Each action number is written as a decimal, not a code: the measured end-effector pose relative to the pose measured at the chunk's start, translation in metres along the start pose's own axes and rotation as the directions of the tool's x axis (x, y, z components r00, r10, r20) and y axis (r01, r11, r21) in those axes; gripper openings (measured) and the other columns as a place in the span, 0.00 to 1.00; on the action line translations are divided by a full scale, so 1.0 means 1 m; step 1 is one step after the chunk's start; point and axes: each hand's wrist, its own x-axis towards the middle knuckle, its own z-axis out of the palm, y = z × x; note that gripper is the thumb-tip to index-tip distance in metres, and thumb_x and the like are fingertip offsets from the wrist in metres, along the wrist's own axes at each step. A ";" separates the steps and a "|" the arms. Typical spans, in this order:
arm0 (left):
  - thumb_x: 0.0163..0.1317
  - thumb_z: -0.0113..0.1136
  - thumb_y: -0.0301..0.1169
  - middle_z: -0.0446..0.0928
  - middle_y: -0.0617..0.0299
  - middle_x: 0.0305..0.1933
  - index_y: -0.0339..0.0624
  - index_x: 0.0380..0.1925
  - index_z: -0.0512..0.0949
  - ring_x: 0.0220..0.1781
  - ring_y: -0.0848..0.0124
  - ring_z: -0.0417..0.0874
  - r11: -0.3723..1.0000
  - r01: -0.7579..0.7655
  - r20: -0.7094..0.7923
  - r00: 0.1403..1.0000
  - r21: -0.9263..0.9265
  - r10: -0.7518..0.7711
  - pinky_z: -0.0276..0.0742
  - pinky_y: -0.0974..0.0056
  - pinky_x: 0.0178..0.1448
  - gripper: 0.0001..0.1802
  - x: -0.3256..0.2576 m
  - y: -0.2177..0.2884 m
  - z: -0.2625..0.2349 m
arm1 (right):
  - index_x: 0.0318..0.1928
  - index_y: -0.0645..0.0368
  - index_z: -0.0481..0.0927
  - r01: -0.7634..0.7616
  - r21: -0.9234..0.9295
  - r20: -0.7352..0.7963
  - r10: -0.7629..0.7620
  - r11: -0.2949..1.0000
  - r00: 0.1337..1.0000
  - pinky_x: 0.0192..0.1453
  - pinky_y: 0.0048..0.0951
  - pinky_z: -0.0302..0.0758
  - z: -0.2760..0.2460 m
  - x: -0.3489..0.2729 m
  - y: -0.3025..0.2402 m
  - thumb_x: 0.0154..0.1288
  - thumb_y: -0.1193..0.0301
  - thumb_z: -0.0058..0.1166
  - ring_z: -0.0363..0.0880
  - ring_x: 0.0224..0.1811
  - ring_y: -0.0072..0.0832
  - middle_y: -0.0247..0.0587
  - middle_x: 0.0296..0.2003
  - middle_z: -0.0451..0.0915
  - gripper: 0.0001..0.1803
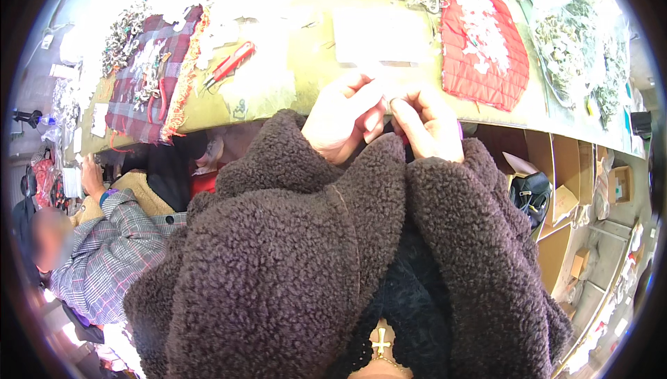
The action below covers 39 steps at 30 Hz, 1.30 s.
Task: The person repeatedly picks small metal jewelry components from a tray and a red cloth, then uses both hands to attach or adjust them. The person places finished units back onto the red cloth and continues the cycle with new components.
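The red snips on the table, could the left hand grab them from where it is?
Probably yes. The red snips lie in the open on the table, nothing between them and the left hand, though its fingers are busy pinching something small with the right hand.

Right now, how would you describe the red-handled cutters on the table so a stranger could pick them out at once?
Start at the long olive-green table and find the plaid cloth on its left part. Just right of that cloth's fringed edge, up and left of the left hand, lie the red-handled cutters, slanted. They are the only loose tool on bare tabletop; another red-handled tool lies on the plaid cloth itself.
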 end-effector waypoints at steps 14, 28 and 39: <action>0.67 0.48 0.25 0.76 0.60 0.31 0.35 0.54 0.73 0.28 0.75 0.76 0.845 -0.145 0.190 0.980 0.515 0.053 0.74 0.71 0.32 0.16 -0.015 0.016 -0.002 | 0.53 0.65 0.69 0.042 0.208 -0.026 -0.037 0.977 0.999 0.44 0.24 0.75 0.011 0.007 -0.007 0.56 0.82 0.53 0.75 0.44 0.25 0.41 0.41 0.75 0.22; 0.67 0.50 0.30 0.76 0.53 0.44 0.32 0.52 0.67 0.30 0.70 0.79 0.966 0.070 0.135 0.990 -0.248 -0.037 0.77 0.67 0.31 0.17 0.005 0.008 -0.044 | 0.41 0.65 0.78 0.310 -0.697 -0.001 -0.433 0.647 0.902 0.45 0.26 0.73 -0.053 0.093 0.000 0.60 0.79 0.50 0.78 0.38 0.30 0.43 0.34 0.78 0.08; 0.68 0.49 0.30 0.75 0.50 0.47 0.33 0.50 0.69 0.33 0.70 0.80 0.946 0.129 0.179 0.981 -0.297 -0.078 0.80 0.66 0.32 0.14 0.015 0.005 -0.045 | 0.39 0.62 0.79 0.385 -0.766 0.170 -0.415 0.515 0.894 0.42 0.28 0.73 -0.057 0.107 0.019 0.58 0.78 0.55 0.78 0.36 0.32 0.43 0.32 0.78 0.07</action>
